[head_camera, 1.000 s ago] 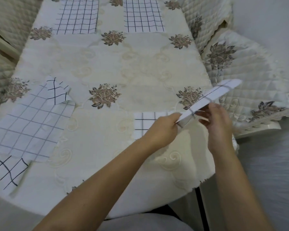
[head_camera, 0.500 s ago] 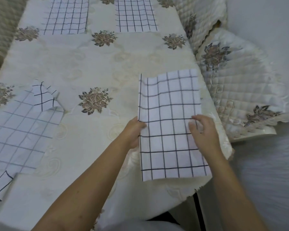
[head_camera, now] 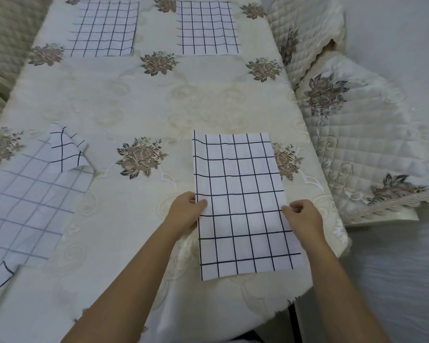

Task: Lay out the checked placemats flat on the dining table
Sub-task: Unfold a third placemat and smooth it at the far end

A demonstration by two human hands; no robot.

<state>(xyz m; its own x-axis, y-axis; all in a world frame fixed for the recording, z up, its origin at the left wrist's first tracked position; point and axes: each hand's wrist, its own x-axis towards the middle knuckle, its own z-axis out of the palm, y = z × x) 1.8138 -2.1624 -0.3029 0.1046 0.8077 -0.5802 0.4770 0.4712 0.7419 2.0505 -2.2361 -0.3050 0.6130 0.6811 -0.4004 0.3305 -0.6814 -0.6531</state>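
Both hands at the near-right mat, desk edge close.

Left hand (head_camera: pixel 186 212) and right hand (head_camera: pixel 304 217) pinch the long side edges of the mat (head_camera: pixel 243 201) between thumb and fingers; it lies flat, near end at the desk (head_camera: pixel 208 105) rim. Two far mats (head_camera: pixel 104 28) (head_camera: pixel 207 27) lie flat. Left mat (head_camera: pixel 32 204) has corners curled. Middle of the desk is bare cloth; a quilted chair (head_camera: pixel 362 134) crowds the right edge.
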